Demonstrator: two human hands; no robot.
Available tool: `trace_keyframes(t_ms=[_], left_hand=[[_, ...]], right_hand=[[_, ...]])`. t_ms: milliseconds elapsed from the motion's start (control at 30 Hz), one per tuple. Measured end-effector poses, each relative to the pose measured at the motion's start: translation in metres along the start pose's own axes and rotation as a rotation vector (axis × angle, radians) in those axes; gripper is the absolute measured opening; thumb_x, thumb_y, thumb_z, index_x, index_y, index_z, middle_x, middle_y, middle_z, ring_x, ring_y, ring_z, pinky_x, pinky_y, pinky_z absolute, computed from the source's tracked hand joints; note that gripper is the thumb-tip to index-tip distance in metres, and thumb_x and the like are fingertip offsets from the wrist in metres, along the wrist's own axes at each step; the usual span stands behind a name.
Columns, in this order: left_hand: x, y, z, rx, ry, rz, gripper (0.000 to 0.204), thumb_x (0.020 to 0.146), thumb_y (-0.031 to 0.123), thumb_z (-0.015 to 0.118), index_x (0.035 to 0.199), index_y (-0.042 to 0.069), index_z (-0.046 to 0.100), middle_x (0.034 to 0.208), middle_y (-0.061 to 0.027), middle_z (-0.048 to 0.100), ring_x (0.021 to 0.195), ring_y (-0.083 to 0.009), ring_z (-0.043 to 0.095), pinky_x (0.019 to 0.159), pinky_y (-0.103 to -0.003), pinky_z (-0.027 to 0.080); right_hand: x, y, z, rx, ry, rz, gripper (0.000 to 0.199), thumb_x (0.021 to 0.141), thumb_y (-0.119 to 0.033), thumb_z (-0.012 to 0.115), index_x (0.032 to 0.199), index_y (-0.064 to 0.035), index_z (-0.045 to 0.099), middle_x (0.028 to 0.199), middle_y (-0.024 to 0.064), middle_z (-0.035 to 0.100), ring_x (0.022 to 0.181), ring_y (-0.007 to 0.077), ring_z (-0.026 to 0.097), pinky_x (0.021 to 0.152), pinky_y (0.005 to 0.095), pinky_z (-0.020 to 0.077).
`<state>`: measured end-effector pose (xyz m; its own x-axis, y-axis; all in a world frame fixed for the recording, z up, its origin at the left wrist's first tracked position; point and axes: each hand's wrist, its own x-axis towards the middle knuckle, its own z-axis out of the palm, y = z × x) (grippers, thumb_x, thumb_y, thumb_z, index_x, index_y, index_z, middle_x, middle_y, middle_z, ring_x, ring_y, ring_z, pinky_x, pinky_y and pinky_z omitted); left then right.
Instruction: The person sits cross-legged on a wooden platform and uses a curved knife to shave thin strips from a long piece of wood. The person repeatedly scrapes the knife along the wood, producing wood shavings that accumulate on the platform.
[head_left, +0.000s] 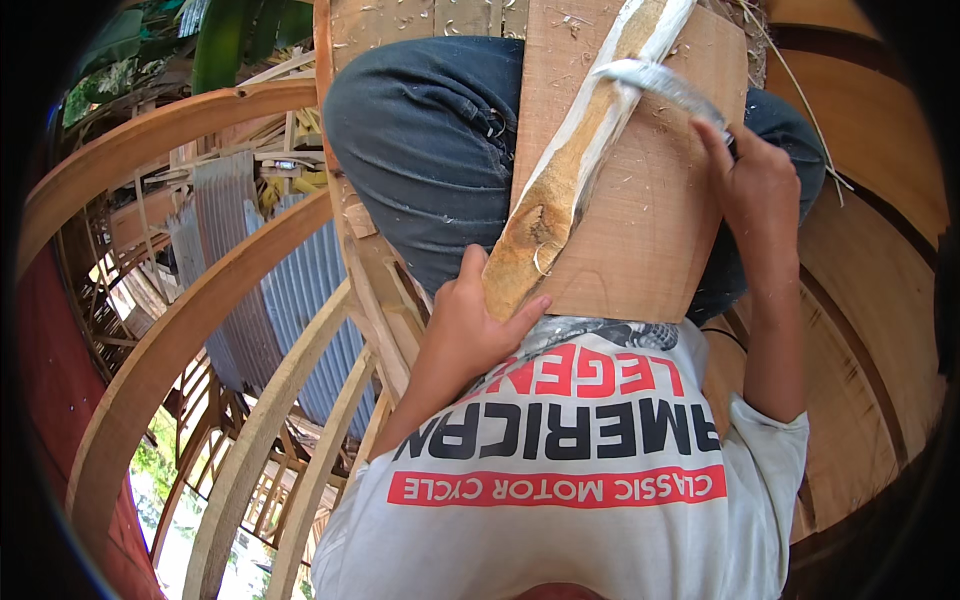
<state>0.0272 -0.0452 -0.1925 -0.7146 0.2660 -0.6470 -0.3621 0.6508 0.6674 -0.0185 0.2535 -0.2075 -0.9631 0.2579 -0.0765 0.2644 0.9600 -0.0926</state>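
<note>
A long, partly peeled piece of wood (570,170), pale along its edges and brown with a dark knot near its lower end, lies slanted over a flat wooden board (650,230) on my lap. My left hand (468,325) is closed around the near end of this piece, with the thumb along its right side. In my right hand (755,185) is a tool with a broad silvery blade (665,82), somewhat blurred. Its blade lies across the far part of the wood. The tool's handle is mostly hidden by my fingers.
My bent legs in dark jeans (430,150) flank the board. Wood shavings are scattered on the planks (400,18) beyond. Curved timber ribs (190,345) rise at left, with corrugated metal sheets (310,310) outside them. Curved planks (860,270) form the right side.
</note>
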Motion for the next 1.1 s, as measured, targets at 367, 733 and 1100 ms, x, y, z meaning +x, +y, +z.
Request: trace_keyframes(t_ms=[367,733,1100], left_hand=[[-0.002,0.011,-0.004,-0.119,-0.057,-0.125,0.044,0.079,0.017,0.076,0.108,-0.003,0.050,0.097,-0.0190,0.068,0.091,-0.0247,0.068,0.078,-0.035,0.052],[0.003,-0.007,0.000,-0.282,-0.037,0.098,0.050,0.080,0.027,0.077,0.105,-0.004,0.047,0.091,-0.0224,0.067,0.089,-0.0256,0.069,0.074,-0.035,0.052],[0.003,-0.007,-0.001,-0.151,-0.041,0.102,0.051,0.079,0.028,0.078,0.101,-0.003,0.045,0.086,-0.0229,0.065,0.083,-0.0258,0.068,0.072,-0.036,0.051]], right_hand=[[-0.065,-0.028,-0.032,0.294,-0.327,-0.113,0.053,0.084,-0.053,0.067,0.066,-0.0040,0.061,0.057,0.0148,0.059,0.052,0.0316,0.062,0.049,0.0383,0.0473],[-0.039,-0.030,-0.010,0.185,-0.206,-0.195,0.061,0.080,-0.064,0.063,0.062,-0.0050,0.063,0.054,0.0118,0.059,0.047,0.0272,0.060,0.045,0.0351,0.0474],[0.048,0.042,-0.031,0.153,-0.067,0.316,0.074,0.089,-0.067,0.050,0.075,0.0038,0.066,0.066,0.0242,0.063,0.064,0.0375,0.065,0.060,0.0448,0.0492]])
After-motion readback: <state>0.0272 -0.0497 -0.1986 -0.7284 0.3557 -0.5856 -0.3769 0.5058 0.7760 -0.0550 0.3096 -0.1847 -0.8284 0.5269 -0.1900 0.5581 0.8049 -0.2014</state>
